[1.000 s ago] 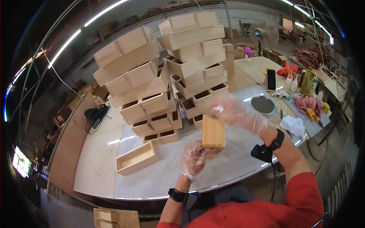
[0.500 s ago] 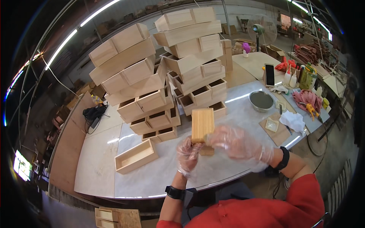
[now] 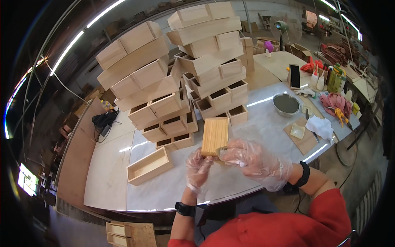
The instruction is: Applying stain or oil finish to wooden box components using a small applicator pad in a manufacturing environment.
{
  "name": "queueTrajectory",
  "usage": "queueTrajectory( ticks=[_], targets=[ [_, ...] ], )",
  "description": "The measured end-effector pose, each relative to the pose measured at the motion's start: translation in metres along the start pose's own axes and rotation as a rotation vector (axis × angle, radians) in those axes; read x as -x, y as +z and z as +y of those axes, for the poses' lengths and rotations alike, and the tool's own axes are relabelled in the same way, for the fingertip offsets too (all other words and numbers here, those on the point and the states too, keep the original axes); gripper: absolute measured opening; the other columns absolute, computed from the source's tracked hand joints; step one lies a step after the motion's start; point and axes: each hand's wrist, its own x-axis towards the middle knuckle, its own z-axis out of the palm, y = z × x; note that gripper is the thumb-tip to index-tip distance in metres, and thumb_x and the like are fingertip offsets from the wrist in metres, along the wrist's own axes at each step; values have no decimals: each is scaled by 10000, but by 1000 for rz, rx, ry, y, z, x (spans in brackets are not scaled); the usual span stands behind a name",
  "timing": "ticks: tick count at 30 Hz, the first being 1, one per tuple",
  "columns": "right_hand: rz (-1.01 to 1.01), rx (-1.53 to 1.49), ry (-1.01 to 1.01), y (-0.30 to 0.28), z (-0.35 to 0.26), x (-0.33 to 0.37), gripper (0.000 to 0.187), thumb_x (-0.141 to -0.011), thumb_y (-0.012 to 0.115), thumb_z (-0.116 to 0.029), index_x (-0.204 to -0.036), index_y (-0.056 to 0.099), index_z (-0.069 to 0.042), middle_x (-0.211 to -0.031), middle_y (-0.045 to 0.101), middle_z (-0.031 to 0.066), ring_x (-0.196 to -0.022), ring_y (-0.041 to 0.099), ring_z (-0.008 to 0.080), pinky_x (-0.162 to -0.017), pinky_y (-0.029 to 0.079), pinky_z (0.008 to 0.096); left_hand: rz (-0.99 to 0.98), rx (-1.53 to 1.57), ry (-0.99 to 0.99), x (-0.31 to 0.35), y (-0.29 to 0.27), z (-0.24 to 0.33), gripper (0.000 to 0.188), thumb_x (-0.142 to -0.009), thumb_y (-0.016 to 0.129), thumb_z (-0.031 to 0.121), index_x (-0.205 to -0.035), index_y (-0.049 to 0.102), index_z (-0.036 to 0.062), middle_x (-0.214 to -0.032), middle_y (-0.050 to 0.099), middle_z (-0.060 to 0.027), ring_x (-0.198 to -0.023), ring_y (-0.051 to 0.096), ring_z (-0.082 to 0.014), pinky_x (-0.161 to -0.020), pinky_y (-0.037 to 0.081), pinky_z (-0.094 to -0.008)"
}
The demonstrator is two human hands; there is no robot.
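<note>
Over the table, a small wooden block or box point(image 3: 215, 136) with yellowish striped grain is tilted up in front of me. My left hand point(image 3: 198, 169), in a clear plastic glove, is closed on its lower left end. My right hand point(image 3: 252, 158), gloved the same way, has its fingers pinched together at the lower right corner. Whatever is between those fingertips is too small to name. Left of my hands, a shallow open wooden box point(image 3: 150, 165) lies on the table.
Tall stacks of pale wooden boxes point(image 3: 148, 86) point(image 3: 218, 66) rise at the back. On the right are a metal bowl point(image 3: 286, 104) of grey liquid, a small square dish point(image 3: 298, 131), a white cloth point(image 3: 319, 127), a phone point(image 3: 294, 76), squeeze bottles point(image 3: 320, 81) and yellow-handled pliers point(image 3: 340, 115).
The block has shifted slightly left and its face has turned a little. My right hand has moved lower, its fingers now at the block's lower right corner; my left hand keeps its grip.
</note>
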Motion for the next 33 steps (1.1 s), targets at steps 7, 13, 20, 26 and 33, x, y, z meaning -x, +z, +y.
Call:
queueTrajectory(
  ticks=[7, 13, 20, 26, 33],
  targets=[
    [211, -377, 20, 34, -9, -11, 219, -780, 641, -24, -985, 631, -101, -1002, 593, 105, -861, 601, 295, -721, 494, 356, 7, -481, 27, -4, -34, 60, 320, -870, 624, 195, -1074, 596, -50, -877, 617, -70, -734, 589, -138, -682, 470, -258],
    [355, -493, 194, 52, 18, 4, 225, -769, 654, -23, -984, 630, -83, -988, 601, 95, -902, 598, 255, -780, 483, 327, 239, 503, -242, 32, -41, 37, 286, -882, 607, 128, -1121, 571, -26, -968, 636, -65, -870, 607, -130, -803, 491, -251],
    [350, -246, 248, 97, 45, 50, 207, -742, 622, -13, -946, 619, -47, -925, 591, 112, -858, 589, 266, -774, 478, 347, 425, 1081, -353, 119, -14, -47, 365, -941, 489, 142, -1273, 429, 3, -1216, 537, -114, -1092, 545, -215, -926, 462, -316],
    [-72, -337, 122, 157, 16, 42, 173, -859, 477, -124, -929, 607, -34, -872, 594, 157, -830, 585, 318, -727, 483, 390, 524, 1129, -577, 142, -2, -67, 314, -924, 427, 103, -1218, 452, -4, -1186, 551, -141, -1023, 549, -256, -776, 474, -354],
    [-111, 1061, -49, 186, 164, 90, 295, -911, 467, -203, -1156, 537, -54, -1067, 584, 99, -950, 569, 244, -824, 470, 369, 505, 1083, -556, 146, 1, -71, 326, -927, 475, 79, -1248, 442, 33, -1204, 534, -91, -995, 555, -210, -786, 488, -319]
  ],
)
